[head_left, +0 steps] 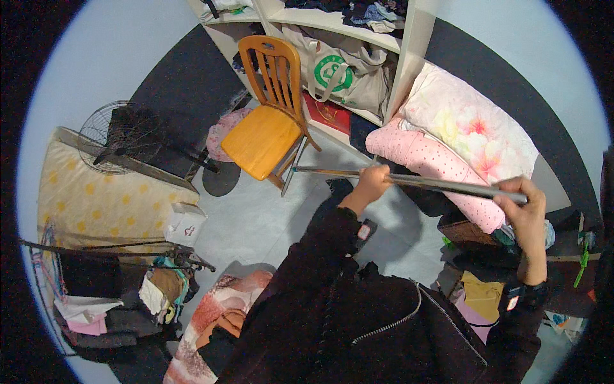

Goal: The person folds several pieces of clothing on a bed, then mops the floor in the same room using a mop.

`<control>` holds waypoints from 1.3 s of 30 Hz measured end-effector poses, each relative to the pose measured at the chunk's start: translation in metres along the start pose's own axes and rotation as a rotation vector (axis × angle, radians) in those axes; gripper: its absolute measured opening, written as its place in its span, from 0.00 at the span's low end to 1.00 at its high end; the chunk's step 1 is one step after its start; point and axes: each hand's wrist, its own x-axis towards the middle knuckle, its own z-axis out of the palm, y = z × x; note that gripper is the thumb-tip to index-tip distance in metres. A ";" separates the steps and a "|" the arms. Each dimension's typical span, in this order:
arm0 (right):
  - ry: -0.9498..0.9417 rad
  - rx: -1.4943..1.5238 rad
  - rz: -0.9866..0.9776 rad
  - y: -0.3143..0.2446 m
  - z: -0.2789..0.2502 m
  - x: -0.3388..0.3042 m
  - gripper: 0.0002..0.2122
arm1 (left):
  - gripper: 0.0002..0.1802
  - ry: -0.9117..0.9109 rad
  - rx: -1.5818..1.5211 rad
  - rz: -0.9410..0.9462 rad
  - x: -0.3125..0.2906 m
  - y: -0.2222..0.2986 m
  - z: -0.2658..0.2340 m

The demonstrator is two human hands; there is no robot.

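A long thin grey metal rod (441, 184) runs nearly level across the middle of the view, from beside the wooden chair to the right. My left hand (371, 182) grips it partway along. My right hand (526, 206) is closed around its right end. Both arms wear black sleeves, and a black zipped jacket fills the lower centre. The rod's left tip (297, 169) hangs free just in front of the chair's seat.
An orange wooden chair (265, 137) stands ahead. Behind it are white shelves (409, 57) with bags and clothes. Pink and floral bedding (460, 137) is piled at right. A floor fan (118, 137), a yellow-dotted mattress (89, 198) and a rack with clothes (109, 281) are at left.
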 end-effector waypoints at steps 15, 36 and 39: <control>-0.166 0.913 -0.492 0.003 0.089 0.016 0.13 | 0.33 -0.355 -0.142 0.056 -0.024 0.034 -0.007; 0.516 1.102 -0.305 0.021 0.228 0.105 0.13 | 0.45 -0.050 0.772 0.163 0.314 -0.374 -0.398; 0.655 1.005 -0.135 -0.024 0.270 0.093 0.14 | 0.43 -0.166 0.833 0.231 0.389 -0.407 -0.413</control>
